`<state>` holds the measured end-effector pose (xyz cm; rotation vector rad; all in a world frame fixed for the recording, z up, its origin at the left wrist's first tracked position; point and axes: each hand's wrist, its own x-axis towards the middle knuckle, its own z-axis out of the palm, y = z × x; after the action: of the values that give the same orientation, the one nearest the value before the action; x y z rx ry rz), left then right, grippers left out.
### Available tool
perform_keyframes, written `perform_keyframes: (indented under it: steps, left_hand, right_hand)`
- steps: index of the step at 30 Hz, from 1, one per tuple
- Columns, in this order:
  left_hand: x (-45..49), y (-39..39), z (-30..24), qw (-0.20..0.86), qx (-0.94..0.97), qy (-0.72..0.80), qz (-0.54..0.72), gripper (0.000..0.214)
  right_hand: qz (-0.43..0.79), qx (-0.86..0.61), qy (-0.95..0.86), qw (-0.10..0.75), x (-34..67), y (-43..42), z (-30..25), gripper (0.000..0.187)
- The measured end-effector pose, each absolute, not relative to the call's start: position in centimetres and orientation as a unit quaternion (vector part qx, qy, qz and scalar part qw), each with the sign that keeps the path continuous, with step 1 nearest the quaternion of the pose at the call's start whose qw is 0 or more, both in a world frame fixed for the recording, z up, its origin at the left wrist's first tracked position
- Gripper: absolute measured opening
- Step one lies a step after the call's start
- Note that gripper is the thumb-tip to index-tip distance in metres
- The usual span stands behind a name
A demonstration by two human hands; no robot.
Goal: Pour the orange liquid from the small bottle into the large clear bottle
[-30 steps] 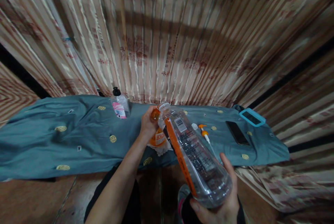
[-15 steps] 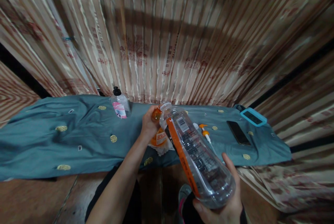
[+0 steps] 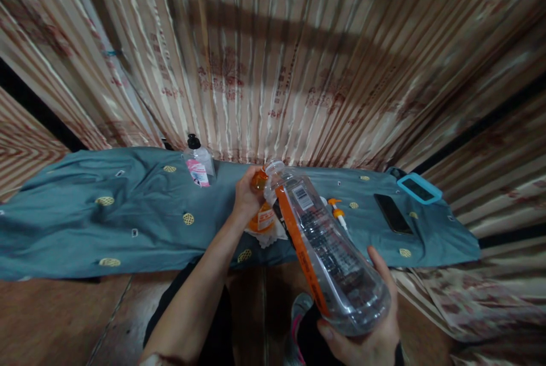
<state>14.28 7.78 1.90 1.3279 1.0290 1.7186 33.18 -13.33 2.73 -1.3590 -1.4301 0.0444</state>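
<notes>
A large clear plastic bottle with an orange-edged label slants across the middle, its mouth up and to the left. My right hand is wrapped around its base. It looks nearly empty. At its neck, my left hand closes around the upper part of an orange bottle that stands upright on a crumpled white tissue. The clear bottle's neck overlaps the orange bottle's top, so I cannot tell whether they touch. An orange and white pump top lies on the cloth just right of the clear bottle.
A teal cloth with yellow patterns covers the bench. Left of my hands stands a clear bottle with black cap and pink label. A black phone and a blue-framed device lie at the right. Behind hangs a pleated curtain.
The view has shifted slightly, so the bench things appear a little higher and further right. Both hands keep the same hold, and the clear bottle stays at nearly the same slant.
</notes>
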Motion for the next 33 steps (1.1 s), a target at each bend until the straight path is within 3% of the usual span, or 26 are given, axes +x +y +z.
perform_keyframes:
  steps: [33]
  left_hand:
    - [14.6, 7.2, 2.9, 0.370, 0.515, 0.409, 0.656, 0.028]
  right_hand:
    - [0.061, -0.634, -0.539, 0.551, 31.6, -13.9, 3.9, 0.116]
